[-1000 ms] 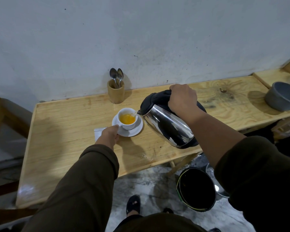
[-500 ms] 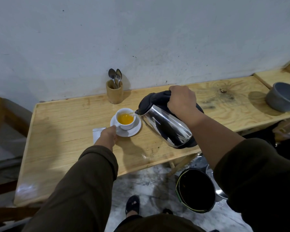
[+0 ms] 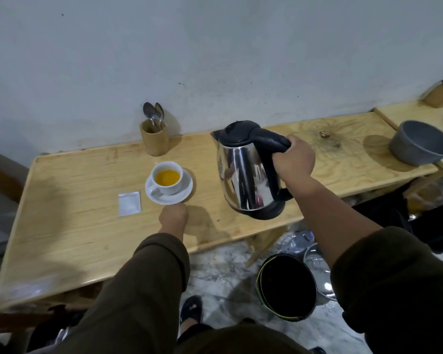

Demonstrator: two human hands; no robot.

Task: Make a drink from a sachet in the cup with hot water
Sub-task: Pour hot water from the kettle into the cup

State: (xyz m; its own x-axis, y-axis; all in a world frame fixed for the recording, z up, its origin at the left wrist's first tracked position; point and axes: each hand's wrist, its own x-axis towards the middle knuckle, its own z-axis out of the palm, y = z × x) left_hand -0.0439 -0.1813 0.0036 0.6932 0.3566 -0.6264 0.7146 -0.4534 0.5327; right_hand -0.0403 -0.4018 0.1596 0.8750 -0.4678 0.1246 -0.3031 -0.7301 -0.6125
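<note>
Our right hand is clamped on the black handle of the upright steel kettle, at three o'clock from the white ceramic cup of orange drink on its saucer. Our left hand, loosely curled and empty, sits at six o'clock of the saucer. Setting the kettle down carelessly could jolt the wooden table and slop the cup.

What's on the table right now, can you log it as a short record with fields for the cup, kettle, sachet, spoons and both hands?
cup: white cup on its saucer, holding orange liquid
kettle: steel kettle, upright, right of the cup
sachet: white sachet flat on the table, left of the saucer
spoons: two spoons in a wooden holder by the wall
left hand: left hand near the saucer's front edge, holding nothing
right hand: right hand, grip closed on the kettle's handle
</note>
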